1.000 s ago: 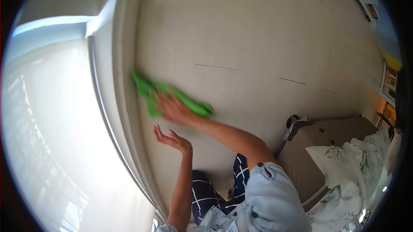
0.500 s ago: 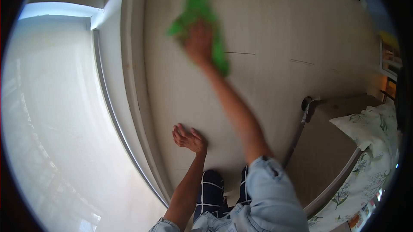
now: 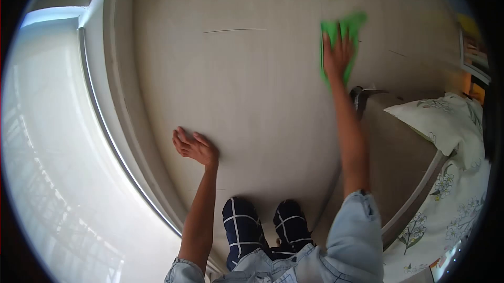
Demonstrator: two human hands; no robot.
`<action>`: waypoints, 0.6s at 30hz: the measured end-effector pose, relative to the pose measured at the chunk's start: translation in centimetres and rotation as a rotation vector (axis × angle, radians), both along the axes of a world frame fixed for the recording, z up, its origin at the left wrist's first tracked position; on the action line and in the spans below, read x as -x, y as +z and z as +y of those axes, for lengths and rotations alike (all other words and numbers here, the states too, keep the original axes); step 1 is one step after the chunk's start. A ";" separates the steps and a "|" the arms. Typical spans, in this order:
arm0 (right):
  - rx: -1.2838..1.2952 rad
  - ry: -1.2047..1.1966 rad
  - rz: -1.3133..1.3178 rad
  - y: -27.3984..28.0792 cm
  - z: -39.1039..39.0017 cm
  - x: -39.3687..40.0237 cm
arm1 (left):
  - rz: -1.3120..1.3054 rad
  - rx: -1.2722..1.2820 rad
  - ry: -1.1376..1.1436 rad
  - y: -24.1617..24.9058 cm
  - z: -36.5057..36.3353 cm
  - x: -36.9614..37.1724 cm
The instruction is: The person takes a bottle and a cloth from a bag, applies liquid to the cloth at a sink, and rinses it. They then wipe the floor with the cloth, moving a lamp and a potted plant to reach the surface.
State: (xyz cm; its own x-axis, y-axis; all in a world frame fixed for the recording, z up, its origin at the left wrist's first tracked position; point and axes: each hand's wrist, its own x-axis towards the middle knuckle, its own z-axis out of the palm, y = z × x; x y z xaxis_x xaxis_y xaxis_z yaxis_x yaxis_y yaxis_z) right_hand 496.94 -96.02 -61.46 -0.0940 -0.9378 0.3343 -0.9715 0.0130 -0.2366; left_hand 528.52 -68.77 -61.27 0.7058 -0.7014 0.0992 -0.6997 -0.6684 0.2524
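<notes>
A bright green cloth lies spread on the pale wood-grain floor, right of the middle of the head view. On top of it, my right hand presses down with fingers stretched forward, holding the cloth against the boards; part of the cloth is hidden under the palm. My left hand rests on the floor at the left with its fingers apart and nothing in it. Below, my knees in dark checked trousers are on the floor.
Along the left runs a raised pale ledge beside a bright glass-like panel. On the right stands a brown bed-like base with a metal corner fitting and flowered white fabric over it. Thin dark seams mark the floor.
My right hand has swept the green cloth from the upper left across to the right and slightly nearer. The view has shifted; my left hand still rests on the floor.
</notes>
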 end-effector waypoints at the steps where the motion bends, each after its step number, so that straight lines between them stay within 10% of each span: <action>1: -0.162 -0.070 -0.006 0.7 5.4 1.0 | -0.010 0.000 -0.004 0.0 -0.1 0.1; 5: -0.559 0.025 0.055 1.6 34.3 3.7 | 0.017 -0.031 0.008 0.3 0.5 -0.1; 8: -0.421 0.192 0.011 1.6 31.3 3.0 | 0.007 -0.003 -0.002 0.1 0.1 -0.4; 12: -0.185 0.030 -0.062 -0.6 3.6 -4.7 | 0.036 -0.014 0.002 0.3 0.5 -0.1; 15: -0.013 0.331 -0.016 -1.3 -9.4 -15.4 | 0.016 0.000 0.001 -0.5 0.1 -0.6; 18: -0.388 0.778 -0.088 3.1 -3.6 -30.9 | 0.130 0.100 -0.027 0.0 0.6 -1.2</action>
